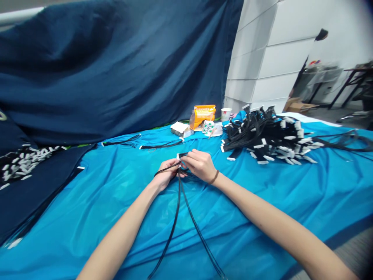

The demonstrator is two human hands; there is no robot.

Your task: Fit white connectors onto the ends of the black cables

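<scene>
Both my hands meet over the middle of the blue cloth, closed around a black cable bundle (pixel 178 194) with a white connector (pixel 178 156) at its upper end. My left hand (pixel 167 174) grips the wires just below the connector. Above and to its right, my right hand (pixel 201 165) pinches the dark part beside the connector; its fingertips partly hide it. Thin black strands hang from between the hands toward the near edge, spread in a narrow V. One strand loops over the left hand's fingers.
A large pile of black cables with white connectors (pixel 262 136) lies to the right. More connectors (pixel 26 163) lie on dark cloth at left. Behind my hands are single cables (pixel 161 145), a small box (pixel 181 128), an orange bag (pixel 203 116) and a paper cup (pixel 226 114).
</scene>
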